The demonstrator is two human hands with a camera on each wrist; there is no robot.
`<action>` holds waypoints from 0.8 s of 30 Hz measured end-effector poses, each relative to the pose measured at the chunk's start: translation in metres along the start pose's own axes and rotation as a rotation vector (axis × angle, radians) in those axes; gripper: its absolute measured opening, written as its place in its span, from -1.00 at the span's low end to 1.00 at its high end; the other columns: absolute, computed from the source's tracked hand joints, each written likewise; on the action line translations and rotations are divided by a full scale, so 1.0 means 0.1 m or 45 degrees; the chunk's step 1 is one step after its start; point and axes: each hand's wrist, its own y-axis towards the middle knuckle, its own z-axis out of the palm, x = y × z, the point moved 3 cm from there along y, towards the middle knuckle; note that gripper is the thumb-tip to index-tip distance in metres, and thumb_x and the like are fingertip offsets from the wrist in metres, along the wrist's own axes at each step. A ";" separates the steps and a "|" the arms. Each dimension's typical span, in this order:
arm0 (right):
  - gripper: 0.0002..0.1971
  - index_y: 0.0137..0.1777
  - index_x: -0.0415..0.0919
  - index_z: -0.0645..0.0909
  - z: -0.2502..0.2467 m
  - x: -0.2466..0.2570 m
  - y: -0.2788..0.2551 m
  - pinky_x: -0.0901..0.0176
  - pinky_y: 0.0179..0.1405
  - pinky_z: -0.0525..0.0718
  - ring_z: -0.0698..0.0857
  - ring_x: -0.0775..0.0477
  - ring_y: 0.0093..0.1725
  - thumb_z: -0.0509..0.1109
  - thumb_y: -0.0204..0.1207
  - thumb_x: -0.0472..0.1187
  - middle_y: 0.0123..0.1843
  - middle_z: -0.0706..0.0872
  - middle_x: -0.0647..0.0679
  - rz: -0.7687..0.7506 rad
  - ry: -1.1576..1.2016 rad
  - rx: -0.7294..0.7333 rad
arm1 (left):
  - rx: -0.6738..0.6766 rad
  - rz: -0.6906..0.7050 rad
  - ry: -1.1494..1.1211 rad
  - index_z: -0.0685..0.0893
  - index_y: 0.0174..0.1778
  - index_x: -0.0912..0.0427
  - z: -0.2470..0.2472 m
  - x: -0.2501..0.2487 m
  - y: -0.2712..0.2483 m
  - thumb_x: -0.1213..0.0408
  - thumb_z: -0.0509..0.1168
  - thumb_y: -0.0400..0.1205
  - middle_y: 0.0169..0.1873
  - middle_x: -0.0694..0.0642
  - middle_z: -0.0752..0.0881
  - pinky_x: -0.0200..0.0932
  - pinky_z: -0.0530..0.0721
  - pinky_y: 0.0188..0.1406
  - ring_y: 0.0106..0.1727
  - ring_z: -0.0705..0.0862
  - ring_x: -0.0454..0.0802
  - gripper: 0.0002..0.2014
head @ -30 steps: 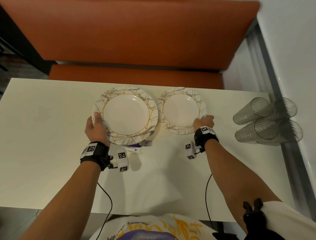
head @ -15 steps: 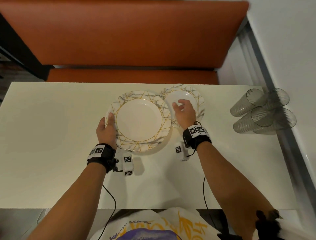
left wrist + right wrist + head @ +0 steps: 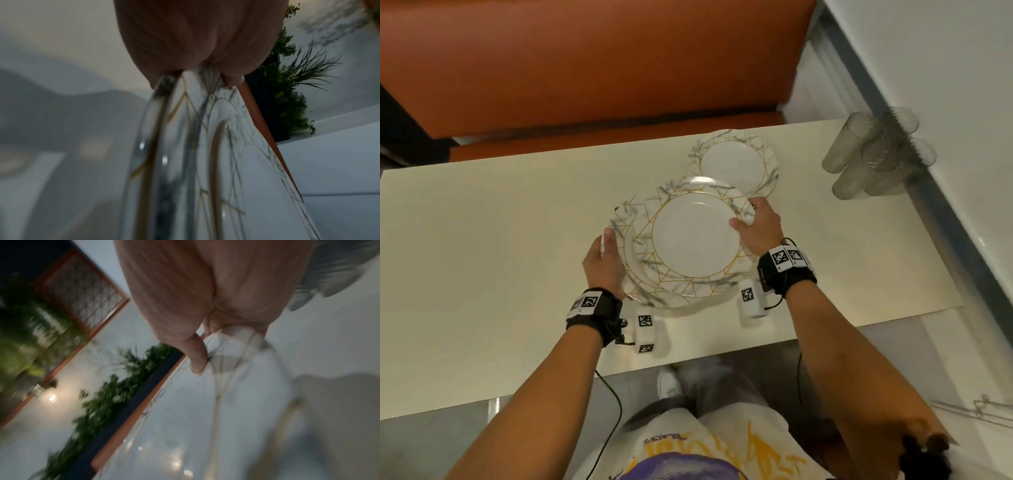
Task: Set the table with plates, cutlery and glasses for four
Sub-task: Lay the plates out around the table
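Observation:
A stack of white plates with gold and grey marbled rims (image 3: 631, 240) hangs over the cream table (image 3: 482, 222). My left hand (image 3: 604, 246) grips its left rim; in the left wrist view the hand (image 3: 195, 48) pinches two rims (image 3: 164, 129). My right hand (image 3: 748, 221) grips the right rim of the top plate (image 3: 695, 236), which sits shifted right off the stack. In the right wrist view the thumb (image 3: 197, 358) lies on that plate's rim (image 3: 242, 363). A single matching plate (image 3: 732, 164) lies flat at the table's far side. No cutlery shows.
Several clear glasses (image 3: 876, 161) lie stacked on their sides at the table's right end, by a grey window ledge (image 3: 945, 205). An orange bench (image 3: 585, 61) runs along the far side. The table's near edge is just in front of my legs.
My right hand left the single far plate and took hold of the stack's top plate. The stack has come towards me, away from that plate.

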 end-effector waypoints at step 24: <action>-0.54 0.58 -0.20 0.36 -0.46 -1.82 -0.89 0.13 -0.03 0.50 0.65 -0.26 0.24 0.31 0.71 -0.23 0.44 0.60 -0.30 0.602 0.219 -0.449 | -0.322 0.215 0.268 0.70 0.49 0.11 -0.91 0.31 -0.11 -0.41 0.16 0.66 0.40 0.09 0.74 0.13 0.59 0.55 0.45 0.67 0.13 -0.27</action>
